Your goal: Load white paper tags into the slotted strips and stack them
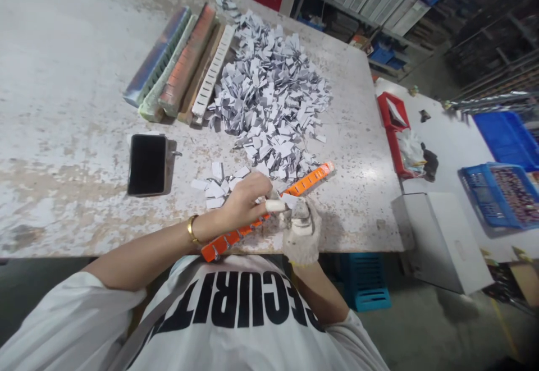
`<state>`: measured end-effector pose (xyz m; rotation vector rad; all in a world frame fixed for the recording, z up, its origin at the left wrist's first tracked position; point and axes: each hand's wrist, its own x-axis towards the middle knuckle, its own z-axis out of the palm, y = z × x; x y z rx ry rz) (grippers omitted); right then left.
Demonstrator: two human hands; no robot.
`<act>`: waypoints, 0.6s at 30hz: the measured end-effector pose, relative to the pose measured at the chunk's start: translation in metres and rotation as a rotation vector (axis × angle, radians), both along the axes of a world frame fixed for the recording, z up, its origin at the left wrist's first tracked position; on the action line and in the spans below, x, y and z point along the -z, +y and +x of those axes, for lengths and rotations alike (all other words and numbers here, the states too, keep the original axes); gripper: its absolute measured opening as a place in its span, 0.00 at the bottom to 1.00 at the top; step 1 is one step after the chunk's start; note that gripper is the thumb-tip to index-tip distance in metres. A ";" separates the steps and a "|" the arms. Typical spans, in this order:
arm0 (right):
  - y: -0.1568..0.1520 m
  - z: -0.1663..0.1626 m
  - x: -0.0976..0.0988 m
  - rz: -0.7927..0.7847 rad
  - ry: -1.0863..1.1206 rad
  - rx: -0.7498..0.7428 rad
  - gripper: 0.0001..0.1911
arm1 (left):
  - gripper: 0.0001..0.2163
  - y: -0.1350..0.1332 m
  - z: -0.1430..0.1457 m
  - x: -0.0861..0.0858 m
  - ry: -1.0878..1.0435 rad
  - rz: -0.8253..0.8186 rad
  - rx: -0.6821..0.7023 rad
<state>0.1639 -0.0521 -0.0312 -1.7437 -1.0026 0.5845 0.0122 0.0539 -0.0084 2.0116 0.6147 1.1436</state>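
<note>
An orange slotted strip (pixel 309 180) lies slantwise near the table's front edge. Small metal pieces (pixel 227 242) sit in slots of its lower left half. My left hand (pixel 248 197), with pale covers on the fingertips and a gold bracelet at the wrist, is closed over the strip's middle. Its fingertips meet a small white tag (pixel 289 200). On the other side of that tag, my right hand (pixel 301 233) in a white knit glove is curled, its fingers closed on it. Loose white tags (pixel 215 189) lie just beyond my left hand.
A big heap of white tags (pixel 269 90) covers the table's middle. Several slotted strips (pixel 185 62) lie side by side left of it. A black-screened device (pixel 147 165) rests at the left. To the right are red bins (pixel 393 113), a white box (pixel 446 242) and a blue basket (pixel 484 191).
</note>
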 end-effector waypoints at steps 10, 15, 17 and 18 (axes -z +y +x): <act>0.006 -0.004 0.002 -0.110 0.192 -0.095 0.23 | 0.17 -0.024 -0.008 -0.019 -0.024 -0.377 0.087; 0.005 0.004 0.012 -0.008 -0.002 -0.106 0.17 | 0.14 -0.028 -0.004 -0.016 -0.127 -0.636 0.105; 0.003 0.006 0.016 -0.010 -0.060 -0.148 0.17 | 0.15 -0.030 -0.003 -0.019 -0.239 -0.812 0.135; 0.002 0.007 0.018 -0.019 -0.076 -0.172 0.16 | 0.15 -0.030 -0.002 -0.021 -0.291 -0.905 0.164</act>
